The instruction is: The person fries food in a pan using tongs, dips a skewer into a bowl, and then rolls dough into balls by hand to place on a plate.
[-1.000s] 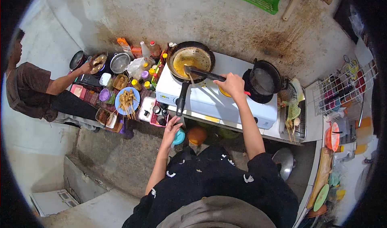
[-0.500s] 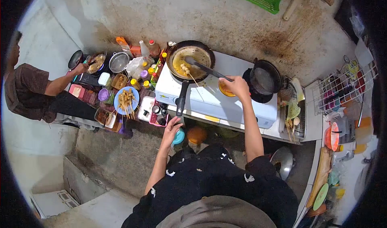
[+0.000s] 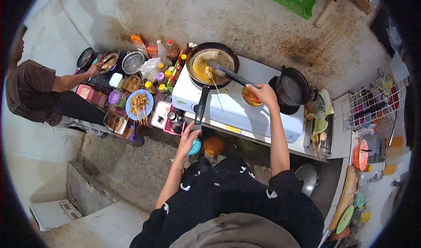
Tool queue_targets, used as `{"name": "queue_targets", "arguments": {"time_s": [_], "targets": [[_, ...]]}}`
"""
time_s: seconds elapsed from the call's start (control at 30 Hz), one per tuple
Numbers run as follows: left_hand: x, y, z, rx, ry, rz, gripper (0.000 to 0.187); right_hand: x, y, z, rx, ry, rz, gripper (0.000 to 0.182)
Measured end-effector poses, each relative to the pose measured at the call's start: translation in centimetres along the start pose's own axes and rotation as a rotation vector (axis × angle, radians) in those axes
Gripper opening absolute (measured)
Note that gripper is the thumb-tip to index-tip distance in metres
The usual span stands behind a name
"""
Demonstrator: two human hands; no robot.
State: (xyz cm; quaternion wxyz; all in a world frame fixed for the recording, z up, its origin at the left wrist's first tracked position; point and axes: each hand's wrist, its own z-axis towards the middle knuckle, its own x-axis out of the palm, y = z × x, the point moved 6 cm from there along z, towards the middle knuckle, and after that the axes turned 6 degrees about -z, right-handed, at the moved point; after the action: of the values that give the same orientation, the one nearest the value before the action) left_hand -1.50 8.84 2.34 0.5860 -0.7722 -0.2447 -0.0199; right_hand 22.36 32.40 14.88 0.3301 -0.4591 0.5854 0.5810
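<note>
Bare right hand point(image 3: 264, 95): fingers curled in a grip, right forearm point(image 3: 279, 138) stretched forward. Bare left hand point(image 3: 187, 140): lower, fingers loosely parted.

Right hand point(image 3: 265, 95) grips black spatula point(image 3: 235, 76) in frying pan point(image 3: 225, 54) | skewer point(image 3: 209, 72) points its stick toward 5 o'clock | left hand point(image 3: 187, 142), fingers loose, is near pan handle point(image 3: 202, 105) | blue plate point(image 3: 129, 102): pan's 8 o'clock

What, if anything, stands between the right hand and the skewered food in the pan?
Nothing visible blocks the way: the dark utensil in the right hand crosses the rim of the pan, its head beside the skewered food. The bowl near that hand sits apart from the pan.
</note>
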Motion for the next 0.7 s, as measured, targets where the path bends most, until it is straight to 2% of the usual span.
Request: {"name": "queue_targets", "arguments": {"time_s": [0.1, 0.17, 0.2, 0.27, 0.3, 0.37, 0.47, 0.6, 0.7], "targets": [[0.1, -0.1, -0.1, -0.006, 0.015, 0.007, 0.053, 0.4, -0.5, 0.3, 0.056, 0.097, 0.164, 0.053], [-0.3, 0.3, -0.1, 0.005, 0.012, -0.018, 0.051, -0.4, 0.2, -0.2, 0.005, -0.040, -0.062, 0.053], [-0.3, 0.3, -0.2, 0.003, 0.018, -0.014, 0.051, -0.6, 0.2, -0.4, 0.011, -0.041, -0.060, 0.053], [-0.2, 0.2, -0.2, -0.012, 0.029, -0.001, 0.051, -0.3, 0.6, -0.5, -0.033, 0.085, 0.098, 0.052], [-0.1, 0.0, -0.2, -0.013, 0.032, -0.001, 0.051, -0.2, 0.6, -0.5, -0.030, 0.083, 0.097, 0.052], [0.0, -0.2, -0.4, -0.027, 0.009, -0.003, 0.050, -0.6, 0.4, -0.5, -0.008, -0.053, 0.035, 0.051], [0.3, -0.7, -0.7, -0.044, 0.011, 0.012, 0.050, -0.4, 0.5, -0.3, -0.022, 0.045, 0.005, 0.057], [0.3, -0.7, -0.6, -0.037, 0.010, 0.029, 0.049, -0.4, 0.1, -0.4, -0.020, 0.016, 0.096, 0.056], [0.2, -0.5, -0.5, -0.046, 0.001, 0.029, 0.049, -1.0, 0.3, -0.8, -0.013, -0.023, -0.047, 0.053]]}}
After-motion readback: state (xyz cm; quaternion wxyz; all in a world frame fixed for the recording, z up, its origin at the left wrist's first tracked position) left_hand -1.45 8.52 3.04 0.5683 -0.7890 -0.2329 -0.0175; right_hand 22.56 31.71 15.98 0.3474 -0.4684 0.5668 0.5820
